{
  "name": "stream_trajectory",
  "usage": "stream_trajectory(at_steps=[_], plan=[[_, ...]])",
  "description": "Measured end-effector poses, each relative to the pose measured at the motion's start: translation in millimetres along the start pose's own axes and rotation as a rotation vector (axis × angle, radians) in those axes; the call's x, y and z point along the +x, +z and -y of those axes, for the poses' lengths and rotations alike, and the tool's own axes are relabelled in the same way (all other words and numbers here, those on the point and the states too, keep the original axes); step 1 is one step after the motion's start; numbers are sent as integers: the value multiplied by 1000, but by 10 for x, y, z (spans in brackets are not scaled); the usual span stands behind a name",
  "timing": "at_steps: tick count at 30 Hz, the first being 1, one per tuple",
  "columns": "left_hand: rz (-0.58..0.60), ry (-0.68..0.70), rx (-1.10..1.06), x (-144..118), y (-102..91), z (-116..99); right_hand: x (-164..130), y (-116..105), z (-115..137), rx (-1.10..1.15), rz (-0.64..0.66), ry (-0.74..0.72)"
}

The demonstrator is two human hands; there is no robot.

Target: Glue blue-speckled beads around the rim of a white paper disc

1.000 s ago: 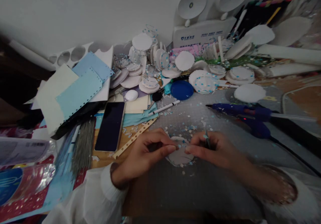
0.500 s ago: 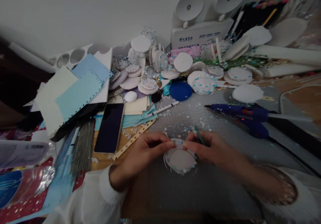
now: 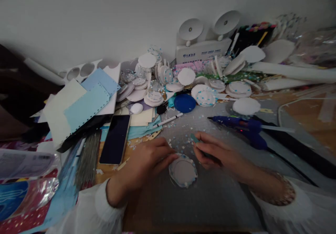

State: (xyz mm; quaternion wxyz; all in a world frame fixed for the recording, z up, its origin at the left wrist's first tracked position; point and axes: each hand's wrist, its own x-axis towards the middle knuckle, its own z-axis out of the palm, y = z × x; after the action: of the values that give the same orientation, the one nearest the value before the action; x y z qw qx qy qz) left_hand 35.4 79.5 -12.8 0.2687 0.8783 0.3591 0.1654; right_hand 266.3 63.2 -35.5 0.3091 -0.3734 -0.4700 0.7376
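Note:
A round white disc [image 3: 183, 174] with a raised inner circle and small pale blue and white pieces round its rim lies on the grey cutting mat [image 3: 210, 202]. My left hand [image 3: 152, 157] is closed at the disc's upper left edge, its thumb and fingertips pinching there. To the right, apart from the disc, my right hand [image 3: 212, 150] is closed around a slim teal tool [image 3: 194, 138]. One flat end of this tool sticks out past the fingers; the rest is mostly hidden. Tiny star-like bits [image 3: 185, 137] are scattered beyond both hands.
A blue glue gun [image 3: 236, 122] with its cord lies at the right. A phone [image 3: 114, 139] and coloured paper sheets [image 3: 88, 103] are at the left. Behind stand a blue lid [image 3: 185, 103], a white pen [image 3: 168, 120], many decorated white discs [image 3: 207, 96] and a two-headed lamp [image 3: 191, 30].
My right hand has let go of the disc's edge and drawn away, turning the teal tool to point left. My left hand stays at the disc. The view has tilted slightly upward.

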Motion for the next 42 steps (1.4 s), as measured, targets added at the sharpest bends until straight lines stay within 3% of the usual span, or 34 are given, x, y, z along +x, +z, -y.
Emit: stream_trajectory(at_steps=[5,14,18,25,32,42], plan=[[-227,-50,-180,107,-80,-139,-60,37,30,-38,39,-8],[-246,-165,-426,230,42,-289,-73,87,33,-9,58,-10],[-219,-189,-377,235,-25,-277,-69,77,47,73,-19,-67],[-294,-117,-127,287,-150,-157,-65,-12,101,135,-251,-274],[-371,-66,78,331,-142,7,-50,-13,168,359,-234,-321],[-368,15,86,282,-144,54,-21,-10,145,266,-292,-331]])
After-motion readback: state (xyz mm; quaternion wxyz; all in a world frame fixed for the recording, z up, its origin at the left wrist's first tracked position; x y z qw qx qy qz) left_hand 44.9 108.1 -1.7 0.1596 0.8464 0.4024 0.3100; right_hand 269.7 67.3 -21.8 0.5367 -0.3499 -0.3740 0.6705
